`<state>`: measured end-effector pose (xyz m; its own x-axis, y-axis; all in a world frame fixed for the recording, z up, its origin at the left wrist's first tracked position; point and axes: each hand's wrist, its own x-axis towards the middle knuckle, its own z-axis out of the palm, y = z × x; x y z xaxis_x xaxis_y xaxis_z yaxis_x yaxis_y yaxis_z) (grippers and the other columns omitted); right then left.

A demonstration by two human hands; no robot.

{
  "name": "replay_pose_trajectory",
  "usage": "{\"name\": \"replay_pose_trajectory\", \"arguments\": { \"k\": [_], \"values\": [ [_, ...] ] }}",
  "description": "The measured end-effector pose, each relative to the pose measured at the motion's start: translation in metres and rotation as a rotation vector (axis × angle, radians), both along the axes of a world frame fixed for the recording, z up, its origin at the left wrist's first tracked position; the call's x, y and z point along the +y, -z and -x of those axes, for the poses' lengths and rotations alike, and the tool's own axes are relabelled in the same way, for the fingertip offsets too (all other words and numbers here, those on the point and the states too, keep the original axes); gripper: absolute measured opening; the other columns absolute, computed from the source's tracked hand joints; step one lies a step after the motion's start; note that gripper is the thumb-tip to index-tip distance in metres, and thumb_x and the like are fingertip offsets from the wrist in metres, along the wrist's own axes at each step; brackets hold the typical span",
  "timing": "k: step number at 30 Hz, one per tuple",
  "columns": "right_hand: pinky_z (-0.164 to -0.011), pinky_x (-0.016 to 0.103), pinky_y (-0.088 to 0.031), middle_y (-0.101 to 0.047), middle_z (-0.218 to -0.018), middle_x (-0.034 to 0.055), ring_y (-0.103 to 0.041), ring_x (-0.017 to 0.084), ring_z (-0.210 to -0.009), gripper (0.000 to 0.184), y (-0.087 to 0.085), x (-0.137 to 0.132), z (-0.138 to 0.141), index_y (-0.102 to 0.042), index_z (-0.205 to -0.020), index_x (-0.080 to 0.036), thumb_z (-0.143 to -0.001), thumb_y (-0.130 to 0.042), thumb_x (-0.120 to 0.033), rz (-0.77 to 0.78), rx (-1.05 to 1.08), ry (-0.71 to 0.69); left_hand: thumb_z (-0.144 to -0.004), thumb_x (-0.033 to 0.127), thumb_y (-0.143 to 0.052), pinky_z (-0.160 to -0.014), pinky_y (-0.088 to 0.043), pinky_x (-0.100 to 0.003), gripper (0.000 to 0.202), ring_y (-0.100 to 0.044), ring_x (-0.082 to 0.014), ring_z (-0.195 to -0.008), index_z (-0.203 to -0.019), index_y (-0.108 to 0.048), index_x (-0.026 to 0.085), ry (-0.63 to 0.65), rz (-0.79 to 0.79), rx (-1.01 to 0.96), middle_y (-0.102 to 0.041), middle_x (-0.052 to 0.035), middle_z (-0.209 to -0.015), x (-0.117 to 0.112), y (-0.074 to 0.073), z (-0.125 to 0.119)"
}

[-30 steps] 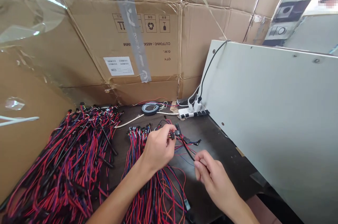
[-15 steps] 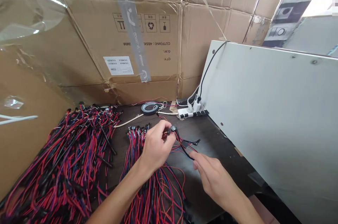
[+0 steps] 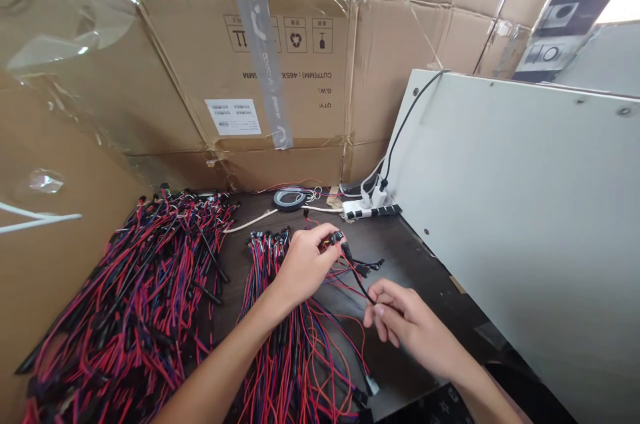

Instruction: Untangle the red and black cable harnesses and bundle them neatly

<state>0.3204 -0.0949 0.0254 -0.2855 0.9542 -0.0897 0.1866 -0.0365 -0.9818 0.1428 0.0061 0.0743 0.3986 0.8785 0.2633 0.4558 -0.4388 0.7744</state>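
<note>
Left fingers (image 3: 323, 236): curled together and clamped on a small black plastic connector (image 3: 337, 236), which sat at about 12 o'clock from the wrist, raised above the wires below.

Right fingers (image 3: 383, 307): closed around a thin black cable (image 3: 357, 282) at about 10 o'clock from the knuckles, with the thumb and fingertips pinching it.

Connector's place: up off the counter, just above a loose bundle of red, blue and black wires (image 3: 295, 371), with the thin black cable running from it down to the right fingers.

Why held so: the two-handed grip appeared to keep the cable taut and lifted clear of the tangle, so that the connector end stayed free of the neighbouring wires.

Nearby: the loose bundle fanned out under both forearms, its black plug ends gathered at 12 o'clock and its tails spreading toward 6 o'clock, which suggested the wires had been laid out in one direction.

Rest: a heaped pile of red-and-black wires (image 3: 135, 297) lay at 9 o'clock on the dark counter (image 3: 415, 277). A black tape roll (image 3: 289, 199) sat at 11 o'clock, a black-and-white power strip (image 3: 371, 211) at 1 o'clock, a white panel (image 3: 505, 224) stood at 3 o'clock, and brown cardboard cartons (image 3: 270, 71) were stacked behind.
</note>
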Motion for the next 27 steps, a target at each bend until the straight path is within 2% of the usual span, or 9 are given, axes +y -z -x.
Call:
{"name": "replay_pose_trajectory", "arguments": {
  "k": [3,8,10,14,18,23,27],
  "values": [
    [-0.050,0.020,-0.031,-0.062,-0.072,0.0020,-0.041,0.007,-0.053,0.013,-0.002,0.002,0.004,-0.044,-0.084,-0.017,-0.089,-0.046,-0.029,0.055,0.066,0.047,-0.079,0.019,-0.051,-0.064,-0.037,-0.026,0.016,-0.048,-0.0128,-0.060,-0.077,-0.066,0.018,-0.049,-0.013,0.118,-0.063,0.0020,-0.065,-0.001,0.003,-0.001],
    [-0.040,0.017,-0.022,-0.058,-0.059,-0.0029,-0.032,0.005,-0.040,0.024,-0.002,0.006,0.013,-0.043,-0.094,-0.018,-0.087,-0.049,-0.040,0.085,0.143,0.140,-0.076,0.015,-0.054,-0.068,-0.039,-0.028,0.013,-0.055,-0.0163,-0.069,-0.080,-0.067,0.017,-0.094,-0.023,0.212,-0.067,-0.0010,-0.073,-0.003,0.008,-0.003],
    [-0.037,0.016,-0.022,-0.058,-0.056,-0.0028,-0.034,0.005,-0.038,0.026,-0.001,0.008,0.015,-0.042,-0.091,-0.018,-0.086,-0.050,-0.043,0.091,0.154,0.148,-0.075,0.013,-0.056,-0.067,-0.039,-0.028,0.012,-0.056,-0.0163,-0.069,-0.078,-0.067,0.017,-0.054,-0.003,0.200,-0.067,-0.0010,-0.071,-0.004,0.007,-0.004],
    [-0.033,0.016,-0.022,-0.057,-0.055,-0.0029,-0.037,0.006,-0.037,0.032,0.000,0.012,0.016,-0.039,-0.086,-0.020,-0.082,-0.053,-0.049,0.199,0.300,0.177,-0.076,0.009,-0.057,-0.072,-0.041,-0.026,0.015,-0.060,-0.0149,-0.074,-0.069,-0.066,0.017,0.133,0.016,0.081,-0.068,-0.0013,-0.076,-0.003,0.003,-0.005],
    [-0.035,0.014,-0.014,-0.054,-0.053,-0.0042,-0.028,0.003,-0.036,0.034,-0.001,0.014,0.017,-0.038,-0.082,-0.020,-0.079,-0.058,-0.047,0.239,0.384,0.213,-0.077,0.014,-0.064,-0.069,-0.042,-0.026,0.009,-0.060,-0.0145,-0.070,-0.070,-0.069,0.017,0.213,0.022,0.062,-0.068,-0.0014,-0.074,-0.002,0.005,-0.005],
    [-0.037,0.016,-0.008,-0.048,-0.048,-0.0075,-0.015,0.003,-0.038,0.035,-0.001,0.014,0.018,-0.037,-0.084,-0.020,-0.078,-0.057,-0.048,0.251,0.389,0.214,-0.077,0.012,-0.061,-0.068,-0.042,-0.027,0.009,-0.059,-0.0154,-0.070,-0.073,-0.066,0.017,0.202,-0.043,0.112,-0.066,-0.0012,-0.074,-0.004,0.009,-0.005],
    [-0.040,0.018,-0.013,-0.047,-0.052,-0.0073,-0.017,0.004,-0.041,0.032,0.004,0.011,0.016,-0.040,-0.091,-0.019,-0.085,-0.051,-0.048,0.127,0.265,0.149,-0.074,0.003,-0.048,-0.072,-0.042,-0.030,0.021,-0.058,-0.0181,-0.079,-0.082,-0.061,0.018,0.079,-0.074,0.179,-0.065,-0.0029,-0.083,-0.006,0.010,-0.003]
  ]
}}
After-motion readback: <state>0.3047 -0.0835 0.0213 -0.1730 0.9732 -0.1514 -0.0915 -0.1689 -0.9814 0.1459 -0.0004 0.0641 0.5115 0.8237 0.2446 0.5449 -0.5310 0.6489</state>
